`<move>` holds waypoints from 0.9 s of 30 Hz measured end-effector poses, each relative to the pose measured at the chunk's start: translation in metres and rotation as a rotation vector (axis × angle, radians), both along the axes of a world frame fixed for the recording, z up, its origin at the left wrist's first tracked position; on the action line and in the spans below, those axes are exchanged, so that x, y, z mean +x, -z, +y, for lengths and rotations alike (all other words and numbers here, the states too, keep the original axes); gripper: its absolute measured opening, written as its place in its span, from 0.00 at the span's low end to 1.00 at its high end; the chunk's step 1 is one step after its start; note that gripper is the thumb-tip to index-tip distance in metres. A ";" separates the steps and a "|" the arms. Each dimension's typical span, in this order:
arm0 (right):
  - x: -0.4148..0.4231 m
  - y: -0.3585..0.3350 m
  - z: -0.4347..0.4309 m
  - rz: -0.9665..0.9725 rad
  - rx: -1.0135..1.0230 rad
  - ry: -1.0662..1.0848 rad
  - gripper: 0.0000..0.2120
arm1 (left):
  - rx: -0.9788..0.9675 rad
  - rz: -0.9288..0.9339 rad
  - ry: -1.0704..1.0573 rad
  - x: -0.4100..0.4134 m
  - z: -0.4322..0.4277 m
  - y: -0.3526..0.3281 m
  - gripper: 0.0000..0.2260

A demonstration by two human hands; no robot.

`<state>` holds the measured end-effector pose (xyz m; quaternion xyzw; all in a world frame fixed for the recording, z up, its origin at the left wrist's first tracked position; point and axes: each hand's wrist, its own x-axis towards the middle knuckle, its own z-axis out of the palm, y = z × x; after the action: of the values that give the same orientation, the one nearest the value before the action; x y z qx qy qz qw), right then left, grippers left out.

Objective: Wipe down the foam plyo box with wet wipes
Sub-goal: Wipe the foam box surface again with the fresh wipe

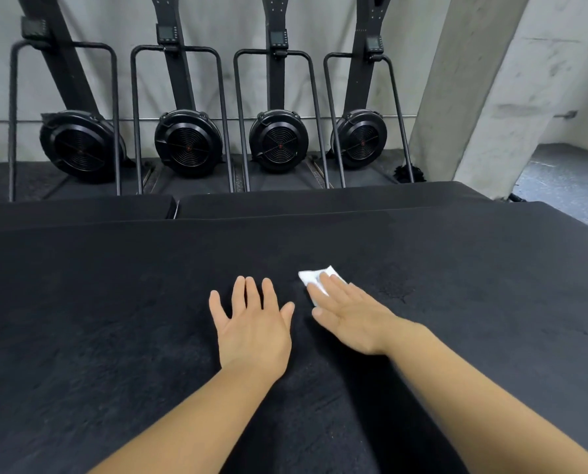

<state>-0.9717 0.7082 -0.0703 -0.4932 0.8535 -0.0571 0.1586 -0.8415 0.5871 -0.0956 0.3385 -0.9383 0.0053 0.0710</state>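
Note:
The black foam plyo box (114, 302) fills the lower half of the head view, its flat top facing me. My left hand (253, 323) rests flat on the top with the fingers spread. Just to its right, my right hand (349, 314) presses a folded white wet wipe (315, 277) onto the surface with straight fingers. Most of the wipe lies under the fingers; only its far edge shows. A faint damp patch (393, 292) marks the foam to the right of the wipe.
Two more black boxes (285, 203) stand beyond the far edge. Behind them several black ski-type machines with fan wheels (188, 145) line the grey wall. A concrete pillar (470, 97) rises at the right, with grey floor (566, 186) beside it.

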 end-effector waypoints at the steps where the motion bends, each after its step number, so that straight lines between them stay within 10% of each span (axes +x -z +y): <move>1: -0.010 -0.001 -0.001 0.016 -0.028 0.017 0.24 | -0.016 -0.009 0.000 0.002 0.001 -0.001 0.29; 14: -0.109 -0.009 0.028 -0.033 -0.010 0.502 0.21 | -0.185 -0.069 0.052 -0.004 0.004 -0.007 0.31; 27: 0.029 0.001 0.016 -0.008 -0.031 0.037 0.30 | -0.186 -0.041 0.045 -0.002 0.005 -0.009 0.30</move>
<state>-0.9429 0.7243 -0.0709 -0.4794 0.8608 -0.0752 0.1534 -0.8440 0.5920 -0.0868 0.3090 -0.9424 0.0977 0.0831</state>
